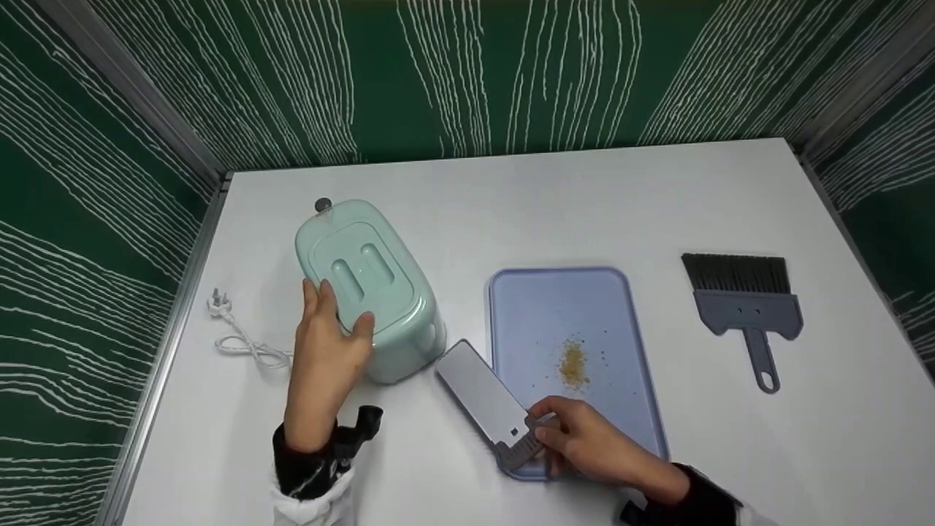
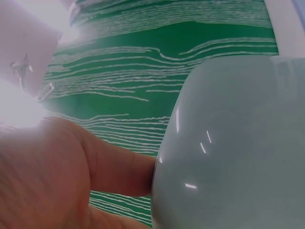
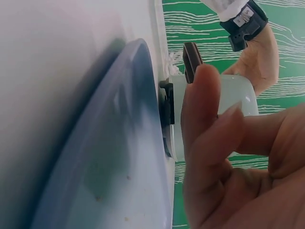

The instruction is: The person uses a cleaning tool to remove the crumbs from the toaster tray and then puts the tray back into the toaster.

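A mint-green toaster [image 1: 402, 336] with a matching lid [image 1: 365, 248] stands left of centre. On its near left edge rests my left hand [image 1: 325, 358], with fingers extended; the left wrist view shows a digit touching the glossy side. My right hand [image 1: 588, 438] pinches the grey end of a flat crumb tray [image 1: 482, 394] between thumb and fingers. The crumb tray slants over the lower left corner of a blue tray [image 1: 562, 292]. Golden crumbs [image 1: 573, 364] lie on the blue tray. In the right wrist view, fingers hide most of the crumb tray.
A grey brush [image 1: 749, 310] with dark bristles lies at the right of the white table [image 1: 467, 212]. The white power cord and plug [image 1: 219, 303] lie left of the toaster. Green walls with white lines [image 1: 482, 73] enclose the back and sides.
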The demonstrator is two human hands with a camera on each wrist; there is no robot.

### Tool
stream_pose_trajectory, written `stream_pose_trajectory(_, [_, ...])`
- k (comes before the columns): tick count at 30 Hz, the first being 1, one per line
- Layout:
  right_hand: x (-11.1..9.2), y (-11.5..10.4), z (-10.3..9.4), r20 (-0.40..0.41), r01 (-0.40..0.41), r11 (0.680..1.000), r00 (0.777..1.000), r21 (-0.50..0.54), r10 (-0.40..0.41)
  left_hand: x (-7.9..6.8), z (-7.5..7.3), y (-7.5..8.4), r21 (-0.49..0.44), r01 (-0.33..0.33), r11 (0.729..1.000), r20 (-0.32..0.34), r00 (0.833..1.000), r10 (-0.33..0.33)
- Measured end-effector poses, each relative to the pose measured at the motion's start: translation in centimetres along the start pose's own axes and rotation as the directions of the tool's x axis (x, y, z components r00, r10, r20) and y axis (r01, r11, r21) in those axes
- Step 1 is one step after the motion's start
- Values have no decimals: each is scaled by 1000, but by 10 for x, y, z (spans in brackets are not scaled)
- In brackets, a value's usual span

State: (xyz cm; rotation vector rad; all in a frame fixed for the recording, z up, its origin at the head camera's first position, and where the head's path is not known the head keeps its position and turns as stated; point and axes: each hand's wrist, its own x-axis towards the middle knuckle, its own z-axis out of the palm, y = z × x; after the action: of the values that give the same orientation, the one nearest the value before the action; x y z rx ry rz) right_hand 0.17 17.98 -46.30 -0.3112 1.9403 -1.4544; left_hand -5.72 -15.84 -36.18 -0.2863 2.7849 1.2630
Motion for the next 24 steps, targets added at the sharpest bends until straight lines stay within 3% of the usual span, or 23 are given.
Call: stream_pose_trajectory(24, [12, -1, 25, 75, -76, 992, 995, 103, 68, -1, -1, 0, 1, -7, 1000, 6, 1000, 7])
